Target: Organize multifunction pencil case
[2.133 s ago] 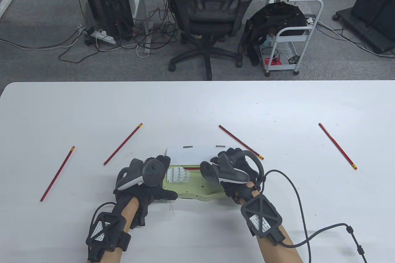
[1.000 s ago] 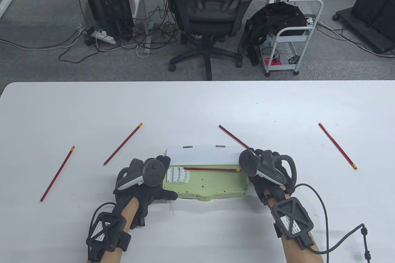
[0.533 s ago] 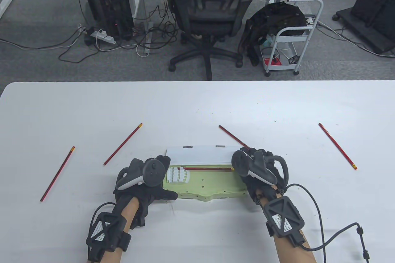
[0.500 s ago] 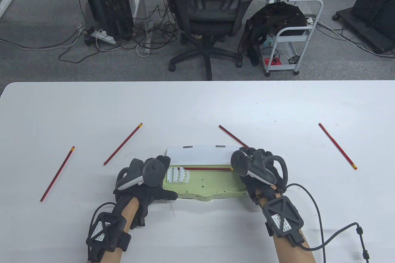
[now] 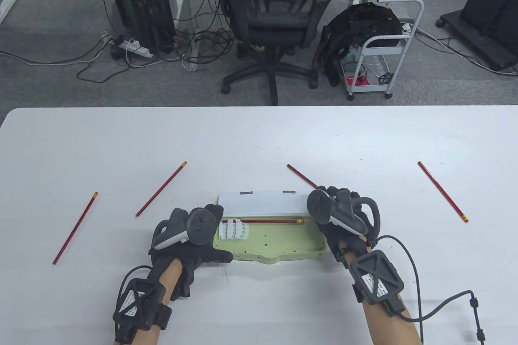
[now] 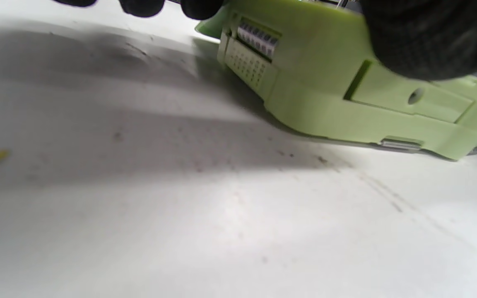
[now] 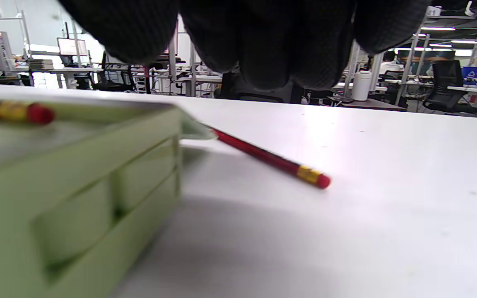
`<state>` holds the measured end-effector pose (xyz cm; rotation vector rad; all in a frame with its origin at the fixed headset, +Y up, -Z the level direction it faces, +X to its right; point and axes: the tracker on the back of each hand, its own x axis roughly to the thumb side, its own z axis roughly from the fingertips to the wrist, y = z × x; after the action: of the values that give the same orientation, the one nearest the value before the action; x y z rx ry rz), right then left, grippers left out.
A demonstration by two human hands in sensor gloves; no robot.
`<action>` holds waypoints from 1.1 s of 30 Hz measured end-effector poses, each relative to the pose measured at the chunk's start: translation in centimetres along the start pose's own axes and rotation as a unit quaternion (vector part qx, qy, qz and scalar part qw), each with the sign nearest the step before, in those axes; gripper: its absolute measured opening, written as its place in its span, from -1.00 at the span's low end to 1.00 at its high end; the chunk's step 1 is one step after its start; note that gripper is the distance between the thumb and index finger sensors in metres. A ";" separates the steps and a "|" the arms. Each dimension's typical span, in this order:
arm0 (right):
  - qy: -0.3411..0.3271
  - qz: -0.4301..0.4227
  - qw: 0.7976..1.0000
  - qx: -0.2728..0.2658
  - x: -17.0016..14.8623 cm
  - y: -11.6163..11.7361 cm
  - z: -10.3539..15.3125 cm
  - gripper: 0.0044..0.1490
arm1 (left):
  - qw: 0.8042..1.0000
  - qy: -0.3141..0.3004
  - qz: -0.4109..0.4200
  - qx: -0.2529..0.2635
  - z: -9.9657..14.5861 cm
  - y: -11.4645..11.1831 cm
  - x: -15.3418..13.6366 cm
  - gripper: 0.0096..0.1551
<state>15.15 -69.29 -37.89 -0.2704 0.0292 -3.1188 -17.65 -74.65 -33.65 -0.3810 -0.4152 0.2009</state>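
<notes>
Left hand (image 5: 190, 240) grips the case (image 5: 275, 242) at its 9 o'clock end, mid-desk; right hand (image 5: 344, 219) hovers at 3 o'clock, grip unclear. Reaching for the pencil (image 7: 271, 159) could bump the case and roll the stowed pencil (image 5: 269, 221) out.

1. The right hand (image 5: 344, 219) and its tracker hide the right end of the pale green plastic pencil case (image 5: 279, 244) and the near end of the red pencil with a gold band (image 5: 301, 176) lying just beyond those fingers.
2. Whether the right fingers (image 7: 263, 45) touch anything cannot be told; the top edge cuts them off.
3. The left fingers (image 6: 425, 37) cover part of the case's side.
4. The case's near corner (image 7: 56, 198) is blurred.
</notes>
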 end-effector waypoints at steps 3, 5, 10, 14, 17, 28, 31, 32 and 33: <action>0.011 0.010 1.000 0.000 -1.5 -0.7 -0.7 -0.24 | 1.000 0.001 -0.001 0.000 0.0 0.0 0.0 0.47; 0.021 0.013 1.000 0.004 -2.4 -0.8 -1.3 -0.26 | 1.000 0.001 -0.003 -0.001 0.0 0.0 0.0 0.47; 0.036 0.037 0.998 0.039 -3.4 0.7 -3.0 -0.28 | 1.000 0.001 -0.002 0.000 0.0 0.0 0.0 0.47; 0.044 0.060 0.995 0.065 -3.7 2.7 -3.9 -0.30 | 1.000 0.001 0.000 -0.001 0.0 0.0 0.0 0.47; 0.046 0.064 0.994 0.070 -3.6 3.7 -4.3 -0.34 | 1.000 0.000 0.001 0.000 0.0 0.0 0.0 0.47; 0.022 0.127 0.991 0.023 -2.2 4.3 -4.5 -0.54 | 1.000 0.002 0.000 0.000 0.0 0.0 0.0 0.47; 0.005 0.148 0.989 0.015 -1.8 4.4 -4.5 -0.56 | 1.000 0.002 0.000 0.000 0.0 0.0 0.0 0.47; 0.001 0.158 0.987 0.016 -1.6 4.4 -4.5 -0.56 | 1.000 0.002 0.000 0.000 0.1 0.0 0.0 0.47; -0.001 0.163 0.986 0.016 -1.5 4.5 -4.6 -0.57 | 1.000 0.002 -0.001 0.000 0.1 0.0 0.0 0.47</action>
<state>15.87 -73.67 -42.71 -0.2405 0.0201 -2.7905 -17.67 -74.61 -33.61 -0.3809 -0.4116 0.1991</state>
